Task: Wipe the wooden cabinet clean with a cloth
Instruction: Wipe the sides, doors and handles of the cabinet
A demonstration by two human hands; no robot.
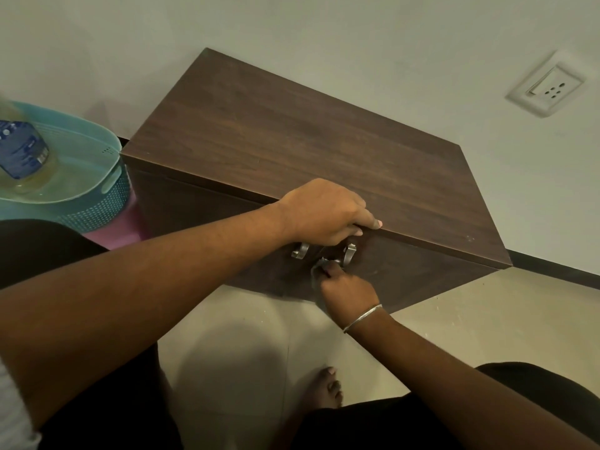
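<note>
The dark brown wooden cabinet (pixel 292 131) stands against the wall, seen from above. My left hand (pixel 321 212) lies on the front edge of its top, fingers curled over the edge just above two metal handles (pixel 300 250) on the door fronts. Below, my right hand (pixel 349 292), with a thin bracelet at the wrist, presses a small greyish cloth (pixel 319 266) against the front between the handles. Most of the cloth is hidden by the fingers.
A teal plastic basket (pixel 97 203) with a blue-labelled bottle (pixel 19 151) on it stands left of the cabinet, on something pink (pixel 120 232). A wall socket (pixel 548 87) is at the upper right. My bare foot (pixel 324 388) rests on the tiled floor in front.
</note>
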